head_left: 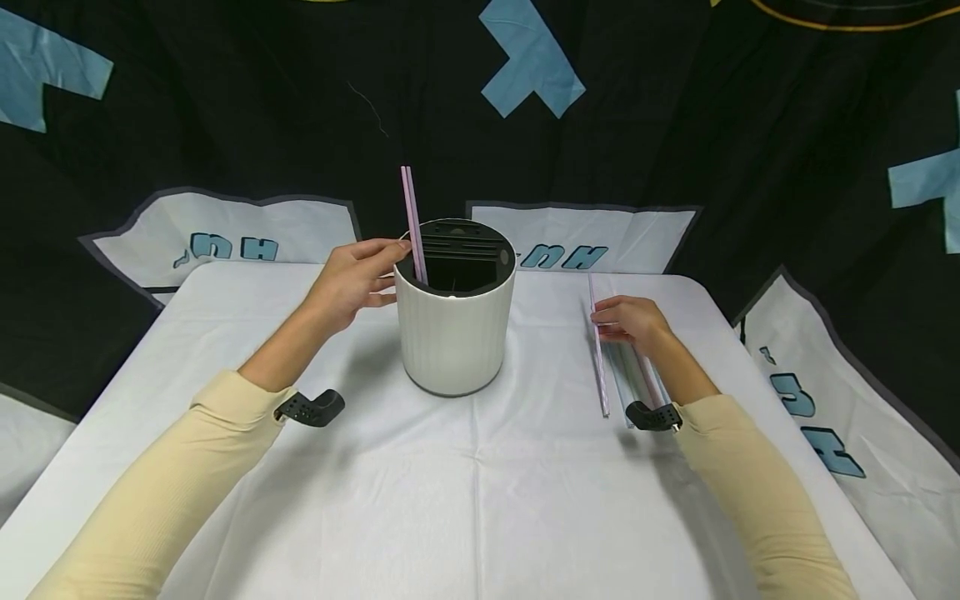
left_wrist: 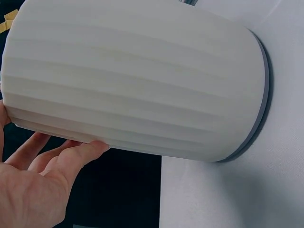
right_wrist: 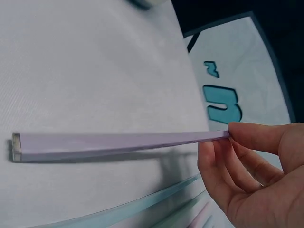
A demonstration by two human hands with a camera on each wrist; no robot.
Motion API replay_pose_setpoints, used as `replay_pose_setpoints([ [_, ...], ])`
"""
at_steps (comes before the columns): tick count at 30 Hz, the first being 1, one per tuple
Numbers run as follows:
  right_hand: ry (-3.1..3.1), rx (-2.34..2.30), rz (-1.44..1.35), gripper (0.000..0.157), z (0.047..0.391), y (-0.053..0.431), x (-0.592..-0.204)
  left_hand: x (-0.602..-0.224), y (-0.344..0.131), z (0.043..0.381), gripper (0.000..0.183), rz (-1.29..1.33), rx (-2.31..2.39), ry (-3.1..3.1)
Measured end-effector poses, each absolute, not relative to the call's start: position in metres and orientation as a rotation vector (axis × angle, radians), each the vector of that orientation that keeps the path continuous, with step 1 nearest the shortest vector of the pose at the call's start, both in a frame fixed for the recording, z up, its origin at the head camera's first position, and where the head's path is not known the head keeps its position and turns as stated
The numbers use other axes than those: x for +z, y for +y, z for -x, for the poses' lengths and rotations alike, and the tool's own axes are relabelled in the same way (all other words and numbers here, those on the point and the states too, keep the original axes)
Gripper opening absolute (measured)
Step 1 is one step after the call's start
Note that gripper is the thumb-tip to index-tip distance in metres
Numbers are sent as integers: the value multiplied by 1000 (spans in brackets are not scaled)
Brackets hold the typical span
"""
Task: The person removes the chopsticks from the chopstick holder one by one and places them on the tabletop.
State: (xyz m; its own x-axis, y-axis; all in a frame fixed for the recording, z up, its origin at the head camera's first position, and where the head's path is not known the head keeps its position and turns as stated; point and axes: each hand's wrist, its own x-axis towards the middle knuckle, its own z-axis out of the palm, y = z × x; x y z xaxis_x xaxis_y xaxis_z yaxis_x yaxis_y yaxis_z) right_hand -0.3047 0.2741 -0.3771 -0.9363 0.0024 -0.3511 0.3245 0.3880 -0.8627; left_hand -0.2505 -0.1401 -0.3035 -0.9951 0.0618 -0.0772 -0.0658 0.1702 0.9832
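My right hand (head_left: 630, 321) pinches a long thin lilac stick (right_wrist: 104, 145) between thumb and fingers, near its far end. The stick's near end has a pale, clear-looking tip. Beside and partly under this hand, several similar sticks (right_wrist: 142, 204) in light blue, green and pink lie on the cloth. My left hand (head_left: 356, 279) rests against the left side of a white ribbed bin (head_left: 453, 342) with a dark top, fingertips at the rim and lower fingers along the wall. Two pink-lilac sticks (head_left: 412, 221) stand in the bin, leaning on its left rim near those fingertips.
A white cloth (head_left: 420, 500) with creases covers the table. Behind it hangs a black backdrop (head_left: 285, 142) with light blue shapes and white lettered panels. A black wristband (head_left: 311, 408) sits on the left wrist, another (head_left: 652, 415) on the right.
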Motion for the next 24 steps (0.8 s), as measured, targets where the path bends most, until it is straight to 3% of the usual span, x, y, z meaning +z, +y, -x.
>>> replay_pose_setpoints([
  [24, 2557, -1430, -353, 39, 301, 279, -406, -303, -141, 250, 51, -25, 1977, 2298],
])
